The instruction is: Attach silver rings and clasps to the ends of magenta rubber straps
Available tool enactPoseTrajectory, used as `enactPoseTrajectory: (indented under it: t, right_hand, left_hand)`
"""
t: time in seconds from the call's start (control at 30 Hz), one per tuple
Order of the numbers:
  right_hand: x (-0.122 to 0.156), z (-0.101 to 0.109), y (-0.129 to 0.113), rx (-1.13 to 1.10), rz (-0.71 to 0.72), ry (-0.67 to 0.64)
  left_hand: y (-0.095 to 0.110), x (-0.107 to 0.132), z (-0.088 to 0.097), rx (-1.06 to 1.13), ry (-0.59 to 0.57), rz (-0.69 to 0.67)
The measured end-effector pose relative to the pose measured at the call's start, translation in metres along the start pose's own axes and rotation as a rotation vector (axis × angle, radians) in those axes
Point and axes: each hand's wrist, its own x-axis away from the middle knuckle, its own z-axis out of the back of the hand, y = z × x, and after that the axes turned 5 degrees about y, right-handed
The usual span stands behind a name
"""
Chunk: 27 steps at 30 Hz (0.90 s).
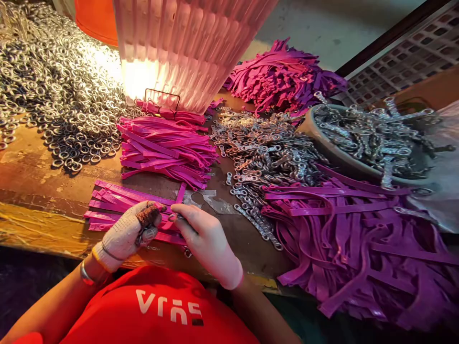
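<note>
My left hand, in a dotted knit glove with brown wrapping on a finger, is closed on the end of a magenta strap. Close beside it, my right hand, in a thin white glove, pinches a small metal ring. Whether the ring touches the strap is hard to make out. Beneath both hands lies a row of flat magenta straps. A loose metal piece sits near the table's front edge, just below my right fingers.
Metal rings are heaped at left. A strap bundle lies behind my hands, before a ribbed translucent panel and bright lamp. Metal links spread rightward beside a full bowl. More straps pile at right and back.
</note>
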Motion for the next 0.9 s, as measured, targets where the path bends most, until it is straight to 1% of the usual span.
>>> enactPoseTrajectory:
  t: [0.1, 0.2, 0.27, 0.33, 0.4, 0.43, 0.53, 0.57, 0.6, 0.63, 0.67, 0.73, 0.8, 0.87, 0.9]
  right_hand:
    - [-0.002, -0.005, -0.005, 0.24, 0.062, -0.06]
    - [-0.003, -0.008, -0.011, 0.455, 0.088, -0.107]
    - [-0.003, -0.007, -0.015, 0.579, 0.121, -0.123]
    - [-0.003, -0.007, -0.016, 0.651, 0.164, -0.132]
    - [-0.003, -0.007, -0.016, 0.675, 0.197, -0.129]
    - [-0.002, -0.007, -0.014, 0.683, 0.207, -0.117]
    - [-0.001, -0.01, -0.008, 0.708, 0.222, -0.043]
    - [-0.001, -0.01, -0.006, 0.701, 0.219, -0.016]
    - [0.0, -0.01, -0.004, 0.681, 0.208, 0.005]
    - [0.001, -0.01, -0.003, 0.651, 0.191, 0.015]
    - [0.002, -0.009, -0.002, 0.618, 0.168, 0.011]
    - [0.002, -0.005, -0.002, 0.559, 0.115, -0.052]
    - [0.001, 0.0, -0.003, 0.531, 0.056, -0.163]
    - [0.0, 0.003, -0.002, 0.538, -0.019, -0.27]
    - [0.0, 0.003, -0.001, 0.555, -0.054, -0.314]
  left_hand:
    - [-0.01, -0.003, -0.005, -0.064, -0.006, 0.015]
    - [-0.019, -0.004, -0.002, -0.115, 0.009, 0.048]
    - [-0.02, -0.004, 0.0, -0.136, 0.01, 0.057]
    - [-0.016, -0.002, 0.001, -0.157, -0.003, 0.049]
    - [-0.009, 0.0, -0.001, -0.257, -0.014, 0.023]
    - [-0.006, 0.001, -0.003, -0.361, -0.014, -0.025]
    - [0.001, 0.003, -0.007, -0.793, -0.001, -0.291]
    - [0.002, 0.002, -0.008, -0.903, -0.006, -0.372]
    - [0.001, 0.001, -0.008, -0.962, -0.026, -0.419]
    - [0.001, 0.0, -0.007, -0.974, -0.062, -0.419]
    - [0.0, -0.002, -0.006, -0.949, -0.101, -0.388]
    - [-0.001, -0.004, -0.005, -0.866, -0.133, -0.307]
    - [-0.001, -0.004, -0.005, -0.84, -0.092, -0.277]
    - [-0.001, -0.003, -0.007, -0.871, -0.049, -0.306]
    - [-0.002, -0.002, -0.008, -0.889, -0.048, -0.316]
